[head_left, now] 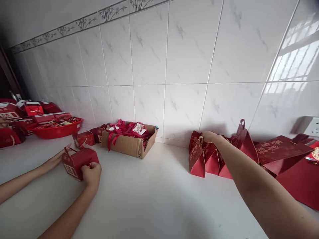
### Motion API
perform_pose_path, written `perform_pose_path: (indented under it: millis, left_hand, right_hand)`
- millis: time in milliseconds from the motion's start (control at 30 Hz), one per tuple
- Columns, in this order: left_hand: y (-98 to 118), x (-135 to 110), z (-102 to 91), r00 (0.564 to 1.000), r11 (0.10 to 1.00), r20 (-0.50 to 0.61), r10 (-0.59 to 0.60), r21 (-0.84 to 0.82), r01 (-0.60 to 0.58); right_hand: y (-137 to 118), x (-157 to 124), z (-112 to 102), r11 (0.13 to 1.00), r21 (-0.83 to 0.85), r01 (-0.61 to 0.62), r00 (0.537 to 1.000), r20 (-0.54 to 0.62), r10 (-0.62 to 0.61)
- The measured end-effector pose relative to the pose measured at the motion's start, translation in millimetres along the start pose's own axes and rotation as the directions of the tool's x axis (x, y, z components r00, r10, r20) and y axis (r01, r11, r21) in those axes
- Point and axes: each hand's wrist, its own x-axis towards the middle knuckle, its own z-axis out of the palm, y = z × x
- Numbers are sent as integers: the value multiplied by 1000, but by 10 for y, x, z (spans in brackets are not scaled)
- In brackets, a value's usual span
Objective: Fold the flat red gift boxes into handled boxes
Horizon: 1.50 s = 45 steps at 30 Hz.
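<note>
My left hand [91,172] is closed on the right end of a small red house-shaped gift box [76,161] resting on the white counter [154,199]. Another person's hand [53,161], reaching in from the left edge, touches the same box's left side with its fingers stretched out. My right hand [209,136] reaches far forward and grips the top of a red gift box with a loop handle [196,157], the leftmost in a row of similar red boxes [214,162] standing against the tiled wall.
A cardboard tray [129,146] of red ribbons and packets sits at the wall. More red boxes [83,137] and a red bowl [57,131] lie at the left. Flat red bags [284,151] lie at the right, by a wall socket [311,126].
</note>
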Motion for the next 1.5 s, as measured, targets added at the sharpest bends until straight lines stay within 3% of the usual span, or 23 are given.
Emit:
perform_pose_path:
  millis: [100, 200, 267, 333, 400, 467, 500, 533, 567, 600, 633, 733, 833, 867, 933, 1067, 1133, 1233, 1333, 1433, 1500]
  left_hand:
    - [43, 32, 66, 968, 999, -251, -5, -32, -3]
    - [441, 259, 422, 943, 990, -333, -3, -131, -43]
    - [895, 449, 835, 959, 968, -284, -12, -243, -60]
    - [1429, 605, 1318, 975, 929, -223, -16, -364, -68]
    - [1933, 718, 1760, 984, 876, -176, -27, -479, -62]
    - [2305, 814, 2062, 984, 786, -127, -125, -618, 20]
    - [2423, 858, 2143, 936, 564, -48, -349, -808, 169]
    - [2496, 896, 2179, 855, 308, 58, -515, -918, 248]
    - [2533, 929, 2175, 787, 91, 155, -597, -962, 259]
    - [2544, 953, 2141, 753, -97, 256, -607, -964, 249]
    - [2543, 971, 2089, 749, -262, 364, -554, -930, 259]
    - [2562, 995, 1920, 750, -441, 560, -353, -806, 394]
    - [2674, 987, 1829, 638, -619, 759, -130, -565, 546]
    - [2716, 977, 1819, 615, -635, 783, -94, -523, 568]
    - [2777, 950, 1814, 629, -602, 771, -95, -548, 581]
    - [2790, 898, 1825, 767, -340, 594, -244, -793, 506]
    - [2767, 889, 1829, 813, -191, 473, -339, -881, 433]
    - [2735, 890, 1831, 849, -14, 328, -415, -935, 355]
    - [2706, 885, 1823, 881, 101, 270, -388, -938, 331]
    - [2661, 874, 1812, 911, 154, 241, -336, -940, 305]
    - [2634, 868, 1804, 917, 140, 257, -306, -940, 311]
  right_hand:
    - [19, -68, -21, 997, 83, -7, 997, -70, 13]
    - [13, -225, -191, 980, 197, 33, 955, -297, 27]
    - [32, -397, -361, 958, 273, 84, 869, -491, 64]
    - [84, -642, -513, 933, 336, 133, 747, -652, 128]
    - [157, -964, -586, 908, 382, 172, 642, -742, 191]
    - [236, -1348, -542, 807, 514, 289, 594, -758, 270]
    - [272, -1553, -476, 641, 643, 418, 600, -726, 337]
    - [304, -1760, -385, 422, 744, 519, 634, -665, 394]
    - [330, -1963, -275, 210, 797, 567, 682, -596, 423]
    - [349, -2157, -149, 34, 821, 570, 736, -529, 422]
    - [363, -2337, -14, -90, 841, 534, 796, -464, 388]
    - [391, -2755, 398, -301, 882, 364, 920, -289, 265]
    - [442, -2985, 728, -429, 860, 275, 951, -177, 255]
    - [464, -3032, 804, -447, 856, 258, 955, -155, 254]
    - [506, -3096, 893, -463, 864, 198, 968, -98, 231]
    - [550, -3136, 868, -535, 843, -58, 993, 104, 55]
    - [553, -3136, 812, -568, 813, -131, 989, 143, -23]
    - [538, -3141, 745, -620, 773, -137, 990, 119, -70]
    - [514, -3154, 712, -624, 780, -35, 997, 67, 28]
    - [506, -3166, 683, -573, 815, 89, 982, 24, 186]
    - [503, -3175, 659, -524, 846, 103, 972, 28, 235]
